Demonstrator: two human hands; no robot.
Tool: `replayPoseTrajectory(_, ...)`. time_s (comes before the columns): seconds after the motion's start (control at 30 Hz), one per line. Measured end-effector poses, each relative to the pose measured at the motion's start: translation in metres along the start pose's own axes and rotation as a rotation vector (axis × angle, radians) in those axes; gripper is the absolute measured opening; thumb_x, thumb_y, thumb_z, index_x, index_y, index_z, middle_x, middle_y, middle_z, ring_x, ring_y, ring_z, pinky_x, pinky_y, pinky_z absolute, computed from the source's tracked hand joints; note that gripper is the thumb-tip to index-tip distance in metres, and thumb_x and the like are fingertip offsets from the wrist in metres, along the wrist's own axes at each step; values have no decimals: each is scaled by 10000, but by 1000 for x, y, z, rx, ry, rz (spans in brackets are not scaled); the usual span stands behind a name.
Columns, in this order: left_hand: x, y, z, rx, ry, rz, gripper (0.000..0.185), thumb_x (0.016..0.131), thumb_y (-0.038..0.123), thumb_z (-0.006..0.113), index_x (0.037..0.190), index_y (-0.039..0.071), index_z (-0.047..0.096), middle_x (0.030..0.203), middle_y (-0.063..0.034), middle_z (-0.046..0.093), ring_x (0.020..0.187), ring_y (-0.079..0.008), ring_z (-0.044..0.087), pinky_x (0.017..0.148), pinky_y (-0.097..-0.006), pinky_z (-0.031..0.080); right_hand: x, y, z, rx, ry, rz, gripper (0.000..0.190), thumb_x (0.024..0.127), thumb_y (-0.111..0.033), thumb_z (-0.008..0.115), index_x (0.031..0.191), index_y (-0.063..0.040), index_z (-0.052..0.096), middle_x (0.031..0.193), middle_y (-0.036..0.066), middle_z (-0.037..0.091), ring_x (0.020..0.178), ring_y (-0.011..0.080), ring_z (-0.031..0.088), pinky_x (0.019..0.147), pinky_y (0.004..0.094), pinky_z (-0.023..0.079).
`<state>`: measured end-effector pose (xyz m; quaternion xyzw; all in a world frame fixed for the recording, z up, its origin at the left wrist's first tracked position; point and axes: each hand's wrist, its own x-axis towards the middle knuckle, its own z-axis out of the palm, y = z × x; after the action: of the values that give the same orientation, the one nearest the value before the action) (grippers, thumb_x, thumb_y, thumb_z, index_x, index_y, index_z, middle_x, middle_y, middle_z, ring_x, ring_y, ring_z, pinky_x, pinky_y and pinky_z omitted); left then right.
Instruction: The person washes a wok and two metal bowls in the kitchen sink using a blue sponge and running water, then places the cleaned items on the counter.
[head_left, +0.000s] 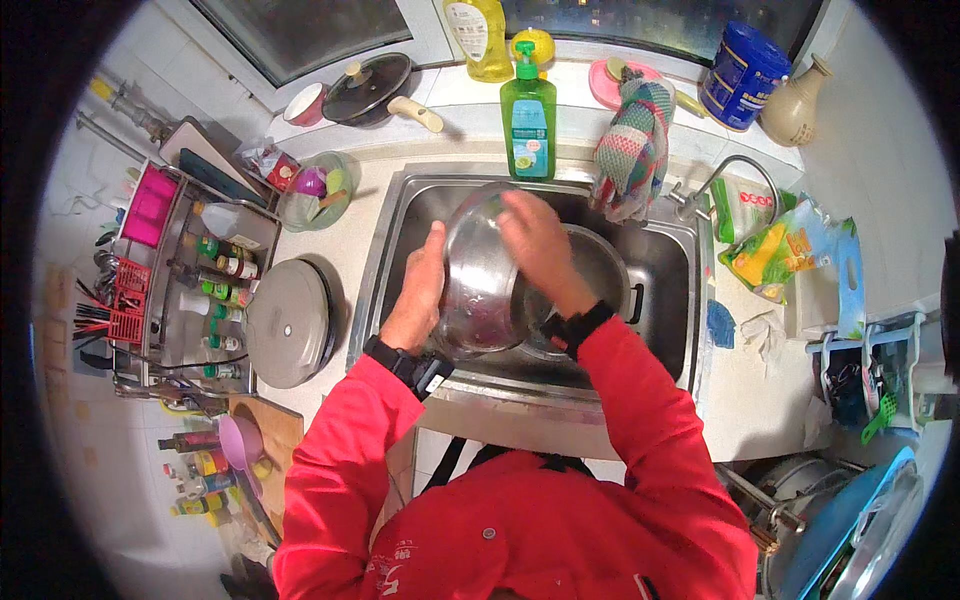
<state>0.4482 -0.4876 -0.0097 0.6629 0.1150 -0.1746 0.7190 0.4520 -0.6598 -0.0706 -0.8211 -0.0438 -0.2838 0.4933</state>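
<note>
A shiny, see-through bowl (480, 300), apparently glass, is tilted on its side above the left part of the steel sink (660, 345). My left hand (420, 292) holds the bowl at its left side, thumb pointing up. My right hand (536, 247) is blurred and lies against the bowl's upper right part; its grip is unclear. Behind and below the right hand, a round metal pot (604, 262) stands in the sink, with a dark handle (636, 303) on its right. The bowl and my right forearm hide part of this pot.
A green pump bottle (529, 127) stands at the sink's back edge. A checked cloth (634, 146) hangs beside the faucet (686, 199). Left are a grey round lid (289, 322), a clear bowl of items (319, 217) and a bottle rack (169, 277). Bags (787, 247) stand at right.
</note>
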Motion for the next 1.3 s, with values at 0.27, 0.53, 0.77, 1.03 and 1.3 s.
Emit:
replayPoseTrajectory(0.27, -4, -5, -23, -157, 34, -14, 586, 931, 508, 390, 1112, -25, 551, 1037, -122, 587, 906, -199, 577, 783, -339, 480, -78, 169, -11, -100, -114, 604, 377, 873, -244, 531, 1179, -25, 553, 1113, 172, 597, 1017, 279, 562, 873, 365, 427)
replayPoseTrajectory(0.53, -12, -3, -26, -140, 108, -17, 600, 938, 494, 380, 1184, -40, 500, 1141, -155, 540, 1022, -225, 527, 891, -370, 423, -142, 168, 12, 1011, 208, 1107, 354, 907, -233, 537, 1185, -14, 528, 1096, 122, 600, 1013, 245, 575, 894, 336, 455)
replayPoseTrajectory(0.77, 8, -13, -1, -237, 72, -43, 580, 947, 482, 355, 1084, -51, 541, 970, -134, 589, 811, -204, 583, 712, -350, 494, -25, -13, -38, 1107, -370, 596, 244, 903, -151, 535, 1111, -30, 577, 1106, 79, 602, 1068, 196, 559, 918, 322, 447)
replayPoseTrajectory(1.03, 18, -9, 30, -331, 64, 58, 597, 953, 491, 329, 1082, -54, 537, 983, -136, 590, 834, -220, 579, 736, -362, 485, -61, -74, -43, -453, -303, -406, 426, 740, -41, 596, 1163, -79, 558, 1263, 109, 500, 1201, 302, 444, 974, 381, 391)
replayPoseTrajectory(1.3, 17, -12, 10, -250, 138, 52, 591, 955, 486, 337, 1056, -59, 543, 985, -131, 588, 845, -205, 576, 769, -349, 482, -130, 41, -47, -145, -201, 224, 505, 795, -138, 611, 1267, -42, 456, 1303, 180, 442, 1219, 343, 407, 1010, 388, 346)
